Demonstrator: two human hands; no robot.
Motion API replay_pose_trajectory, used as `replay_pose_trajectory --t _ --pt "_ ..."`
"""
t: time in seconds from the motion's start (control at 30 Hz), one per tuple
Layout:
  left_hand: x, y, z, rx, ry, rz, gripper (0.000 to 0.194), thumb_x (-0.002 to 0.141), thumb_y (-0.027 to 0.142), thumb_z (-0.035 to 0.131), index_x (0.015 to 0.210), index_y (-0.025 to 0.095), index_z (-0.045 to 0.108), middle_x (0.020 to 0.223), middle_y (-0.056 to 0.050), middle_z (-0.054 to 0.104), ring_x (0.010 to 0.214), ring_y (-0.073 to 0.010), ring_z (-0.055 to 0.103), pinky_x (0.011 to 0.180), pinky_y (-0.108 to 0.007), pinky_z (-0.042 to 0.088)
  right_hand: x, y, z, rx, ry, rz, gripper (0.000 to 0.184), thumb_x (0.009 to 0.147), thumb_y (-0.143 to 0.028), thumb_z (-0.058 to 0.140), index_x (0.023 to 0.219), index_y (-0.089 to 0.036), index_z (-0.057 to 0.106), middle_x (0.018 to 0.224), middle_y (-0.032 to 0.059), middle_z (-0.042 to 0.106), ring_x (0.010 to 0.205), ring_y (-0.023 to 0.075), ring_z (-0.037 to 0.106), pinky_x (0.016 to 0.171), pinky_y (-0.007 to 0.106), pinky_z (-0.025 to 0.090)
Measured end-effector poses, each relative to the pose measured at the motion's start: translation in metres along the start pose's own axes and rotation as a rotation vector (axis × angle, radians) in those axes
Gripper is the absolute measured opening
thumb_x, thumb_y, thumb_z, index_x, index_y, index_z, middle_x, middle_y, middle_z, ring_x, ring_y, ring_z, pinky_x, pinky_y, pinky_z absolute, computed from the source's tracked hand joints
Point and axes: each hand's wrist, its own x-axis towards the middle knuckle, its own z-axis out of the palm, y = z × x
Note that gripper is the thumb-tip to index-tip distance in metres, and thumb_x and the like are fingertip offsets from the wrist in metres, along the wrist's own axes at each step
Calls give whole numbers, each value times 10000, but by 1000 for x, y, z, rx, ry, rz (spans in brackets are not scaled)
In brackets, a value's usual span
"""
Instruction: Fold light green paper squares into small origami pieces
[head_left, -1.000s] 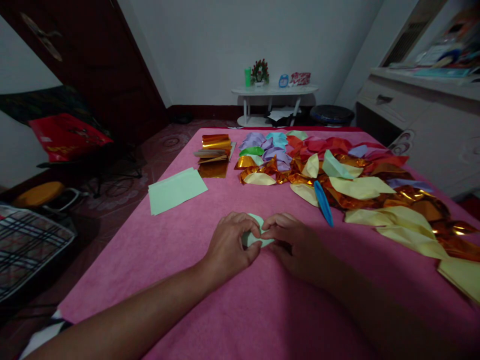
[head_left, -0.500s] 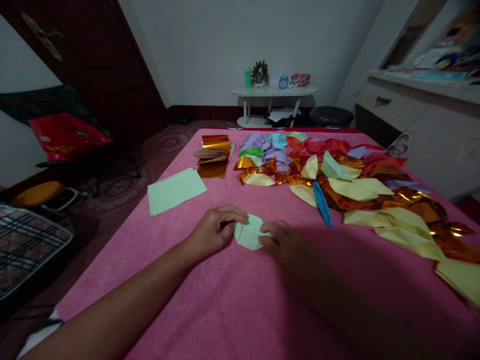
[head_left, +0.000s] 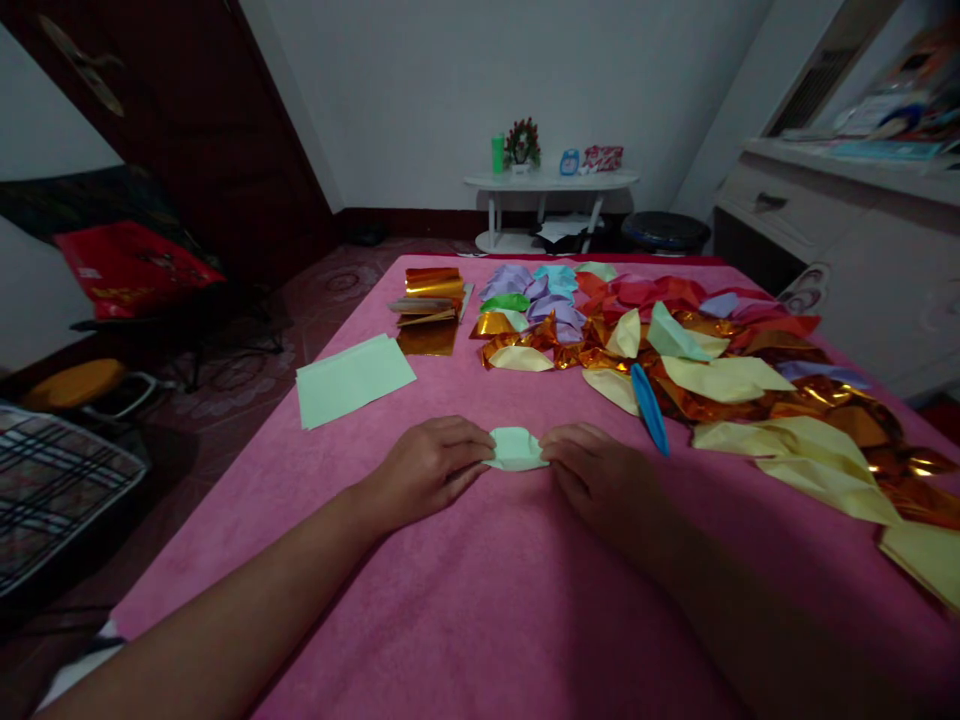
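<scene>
While both hands worked low in the head view, the left hand (head_left: 431,470) had its fingertips pinched on the left end of a small folded pale green paper (head_left: 514,448), thumb below, no visible gap. The right hand (head_left: 600,475) pinched the right end the same way, fingers bent and closed on it. The folded paper lay between the hands, at or just above the pink cloth (head_left: 465,610); contact with the cloth couldn't be told. Its middle was uncovered, long side running left to right.

Beyond the left hand, green sheets (head_left: 356,380) lay in a slightly fanned stack, with a gold foil stack (head_left: 429,335) just behind, its upper part bent over. Beyond the right hand, a blue piece (head_left: 649,410) lay near the pale yellow pieces (head_left: 724,376), mixed with crumpled orange foil (head_left: 851,390). Purple pieces (head_left: 555,312), red pieces (head_left: 652,292) and a bright green piece (head_left: 505,302) sat farther back. Past the cloth stood a white table (head_left: 551,183) holding a green cup (head_left: 498,154), a red-flowered plant (head_left: 522,145) and a blue clock (head_left: 569,162).
</scene>
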Motion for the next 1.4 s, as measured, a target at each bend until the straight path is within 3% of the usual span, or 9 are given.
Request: replay_pose_trajectory --t 0.27,0.53,0.8,0.97,1.2,1.4 --pt "-2 4 7 151 44 -7 188 882 202 518 998 191 665 994 -77 710 939 -198 636 836 -357 498 -2 0 -2 112 -14 -41 194 838 -94 543 973 -190 644 1037 65 657 950 204 576 814 350 492" --pt "0 9 11 -89 114 -182 151 842 204 578 892 190 720 924 -76 703 872 -185 640 795 -325 519 3 0 -3 224 -9 69 177 826 -78 541 887 -197 657 980 37 650 931 182 574 814 317 455" --pt "5 10 13 -215 140 -357 145 839 216 591 779 177 717 871 -53 671 820 -162 616 745 -286 494 11 -3 2 257 14 209 128 844 -146 516 738 -187 574 852 26 594 807 167 544 720 282 407" --pt "10 12 14 -124 131 -418 184 836 183 560 664 159 624 822 -36 634 761 -144 584 710 -273 465 15 -2 7 213 47 290 146 828 -165 536 684 -183 555 789 19 580 736 153 532 670 263 378" --pt "12 18 16 106 90 -446 174 830 224 558 666 173 533 831 -36 611 786 -170 560 703 -289 436 21 -2 13 50 100 393 139 774 -203 618 644 -183 573 682 -7 576 619 130 515 601 252 343" --pt "12 21 16 192 86 -487 91 845 280 574 880 196 574 875 -28 615 822 -190 550 727 -307 425 23 -3 16 -47 114 428 178 758 -234 649 616 -180 557 644 -20 573 588 124 517 578 255 315"
